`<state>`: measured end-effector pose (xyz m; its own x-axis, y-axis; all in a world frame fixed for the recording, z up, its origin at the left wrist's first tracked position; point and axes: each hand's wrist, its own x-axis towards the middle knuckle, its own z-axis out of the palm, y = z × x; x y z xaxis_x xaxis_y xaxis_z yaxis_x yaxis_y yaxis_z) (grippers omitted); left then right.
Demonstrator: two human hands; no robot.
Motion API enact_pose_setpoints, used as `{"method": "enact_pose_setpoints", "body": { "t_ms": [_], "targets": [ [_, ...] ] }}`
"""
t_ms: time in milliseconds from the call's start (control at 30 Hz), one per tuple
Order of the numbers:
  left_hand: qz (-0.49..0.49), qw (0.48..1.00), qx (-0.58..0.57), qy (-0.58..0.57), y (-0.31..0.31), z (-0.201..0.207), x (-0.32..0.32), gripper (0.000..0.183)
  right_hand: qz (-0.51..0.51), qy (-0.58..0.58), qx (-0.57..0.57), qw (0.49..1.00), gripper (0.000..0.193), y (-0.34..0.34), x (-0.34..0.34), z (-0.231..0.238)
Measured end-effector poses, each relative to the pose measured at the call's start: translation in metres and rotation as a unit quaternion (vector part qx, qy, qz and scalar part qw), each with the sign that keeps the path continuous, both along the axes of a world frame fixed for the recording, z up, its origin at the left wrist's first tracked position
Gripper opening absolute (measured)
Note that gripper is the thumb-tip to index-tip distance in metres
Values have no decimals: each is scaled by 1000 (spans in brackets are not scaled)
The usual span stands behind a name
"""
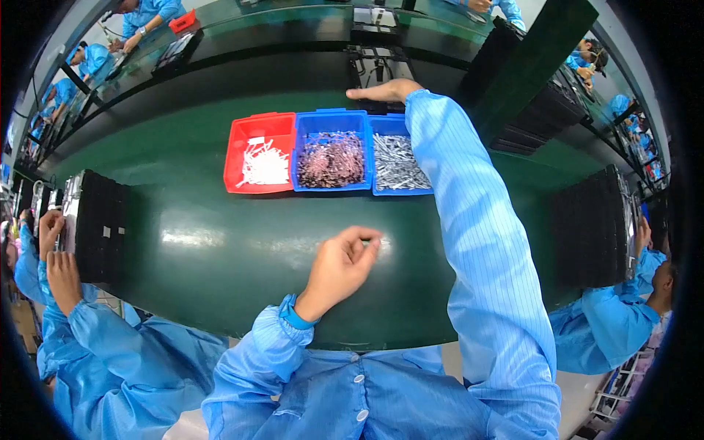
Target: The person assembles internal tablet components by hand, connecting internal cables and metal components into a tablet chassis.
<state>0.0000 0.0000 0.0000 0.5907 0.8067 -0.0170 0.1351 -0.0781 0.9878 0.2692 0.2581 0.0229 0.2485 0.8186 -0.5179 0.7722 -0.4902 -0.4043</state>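
Observation:
Above the near middle of the green table, my left hand (341, 268) is closed, thumb and forefinger brought together. Whatever may be between those fingertips is too small to make out. My right arm reaches far forward past the bins. The right hand (386, 92) lies with stretched fingers along the near side of a black tray (359, 72) holding a pale flat part (396, 69). A red bin (234, 158) contains white strips. The middle blue bin (331, 115) has tangled pinkish-brown pieces, and the right blue bin (379, 192), partly behind my sleeve, has grey slender pieces.
Stacks of black trays stand at the left (103, 227) and right (594, 227) table sides, with co-workers' hands on them. A dark green post (539, 70) rises at the back right beside more stacked trays. Across the back runs a raised black ledge (271, 73).

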Motion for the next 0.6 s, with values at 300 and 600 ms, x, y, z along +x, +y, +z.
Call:
{"method": "enact_pose_setpoints", "body": {
  "t_ms": [300, 600],
  "targets": [
    [267, 870, 405, 88, 34, 17, -14, 14, -117, 62, 258, 957, 97, -26, 7, 37],
    [265, 791, 522, 179, 70, 24, -15, 17, 10, 264, 377, 888, 103, -249, -21, 140]
  ]
}}
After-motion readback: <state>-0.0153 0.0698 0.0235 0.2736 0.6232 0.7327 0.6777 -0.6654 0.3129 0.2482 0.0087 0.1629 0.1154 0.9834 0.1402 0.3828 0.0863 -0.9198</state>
